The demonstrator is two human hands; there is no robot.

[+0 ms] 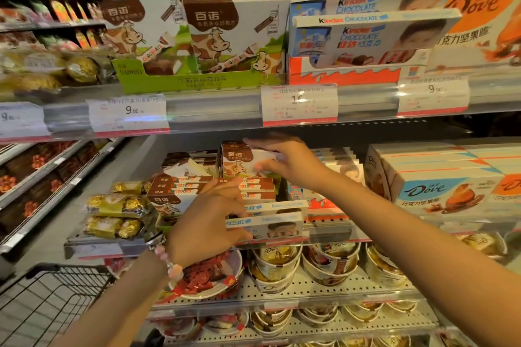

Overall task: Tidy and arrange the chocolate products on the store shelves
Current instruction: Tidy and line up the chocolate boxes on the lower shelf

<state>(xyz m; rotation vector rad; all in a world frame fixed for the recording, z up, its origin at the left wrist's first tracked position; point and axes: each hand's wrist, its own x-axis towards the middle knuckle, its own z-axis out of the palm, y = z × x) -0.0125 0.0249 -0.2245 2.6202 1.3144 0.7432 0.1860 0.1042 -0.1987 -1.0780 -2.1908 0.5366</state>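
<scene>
Chocolate boxes fill two shelves. On the upper shelf, white-and-brown cardboard boxes with a cartoon cow [214, 34] stand in a green display tray [197, 80] marked "BAINUO". To their right are white, blue and red cardboard boxes reading "Kinder CHOCOLATE" [363, 36], then an orange "Dove" carton [479, 17]. Price tags on the shelf rail read "9.90" [129, 113], "16" [298, 103] and "9.90" [432, 93].

On the lower shelf, the right hand [293, 162] grasps an upright cow-printed box [239, 162], fingers over its top edge and thumb against its front face; it stands just behind a flat stack of the same boxes [197, 187]. The left hand [205, 222], with a pink bead bracelet [169, 262] at the wrist, has its fingers curled round the left end of a white Kinder box [270, 224] lying at the shelf's front edge, "OCOLATE" showing on its side. Gold foil-wrapped chocolate packs [115, 214] lie to the left, and pale "Dove" boxes [439, 186] to the right.
</scene>
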